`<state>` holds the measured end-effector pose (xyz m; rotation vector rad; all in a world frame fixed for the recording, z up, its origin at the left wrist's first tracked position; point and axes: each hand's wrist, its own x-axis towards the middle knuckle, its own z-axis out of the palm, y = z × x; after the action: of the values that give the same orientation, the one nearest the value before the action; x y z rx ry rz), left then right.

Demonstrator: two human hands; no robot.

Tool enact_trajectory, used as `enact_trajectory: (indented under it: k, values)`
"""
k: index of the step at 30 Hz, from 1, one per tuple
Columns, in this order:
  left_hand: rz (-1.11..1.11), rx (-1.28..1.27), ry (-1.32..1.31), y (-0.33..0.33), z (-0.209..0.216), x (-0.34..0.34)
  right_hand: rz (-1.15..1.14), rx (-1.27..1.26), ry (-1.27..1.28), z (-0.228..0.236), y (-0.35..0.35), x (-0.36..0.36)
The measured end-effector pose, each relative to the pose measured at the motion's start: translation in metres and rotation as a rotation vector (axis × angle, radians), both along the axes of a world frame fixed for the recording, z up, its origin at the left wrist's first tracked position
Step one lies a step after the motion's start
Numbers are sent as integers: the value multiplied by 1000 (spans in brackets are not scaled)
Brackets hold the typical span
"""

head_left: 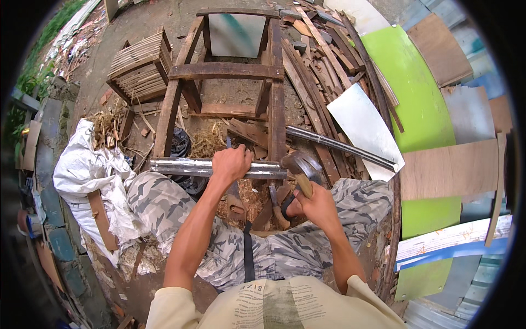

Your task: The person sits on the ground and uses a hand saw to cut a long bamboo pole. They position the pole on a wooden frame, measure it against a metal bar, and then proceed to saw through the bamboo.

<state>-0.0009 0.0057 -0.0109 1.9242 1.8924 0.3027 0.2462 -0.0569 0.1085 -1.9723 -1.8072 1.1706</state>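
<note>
Across the near ends of the wooden frame [226, 72] lies a grey bar streaked with white paint [183, 166]. My left hand [232, 163] is closed over the middle of this bar. My right hand [314, 207] grips the wooden handle of a claw hammer [303, 185]. The hammer's metal head is beside the bar's right end; whether they touch I cannot tell. Between my legs, a tool with a wooden handle [236, 208], apparently a handsaw, stands partly hidden behind the bar. Another wooden-handled tool [279, 211] lies near my right hand.
A second dark bar [342, 146] extends right from the frame, its end over a white sheet [364, 129]. Scrap boards [312, 93] are piled behind it. A slatted wooden crate [141, 68] stands far left, a white sack [90, 170] nearer. Green panels [408, 82] line the right.
</note>
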Motion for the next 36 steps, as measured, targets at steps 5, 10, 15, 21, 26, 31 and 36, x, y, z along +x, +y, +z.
enact_trajectory:
  k: [5, 10, 15, 21, 26, 31, 36]
  values:
    - [21, -9, -16, -3, -4, -3, -225, 270, 340, 36, -3, -20]
    - [45, 31, -156, -2, 0, -11, -252, 400, 436, 15, -18, -28]
    - [129, 54, -2, -10, 4, -47, -136, 377, 525, 11, -19, -36]
    - [391, 265, -134, -28, 33, -76, 154, 24, 14, -48, -7, -20]
    - [328, 283, -101, -62, 43, -69, 180, -9, 59, -54, -12, -9]
    - [96, 344, 96, -66, 29, -58, 151, -48, 102, -36, 12, 4]
    - [-30, -107, 201, -15, 50, -42, 132, 93, 117, -60, 60, 32]
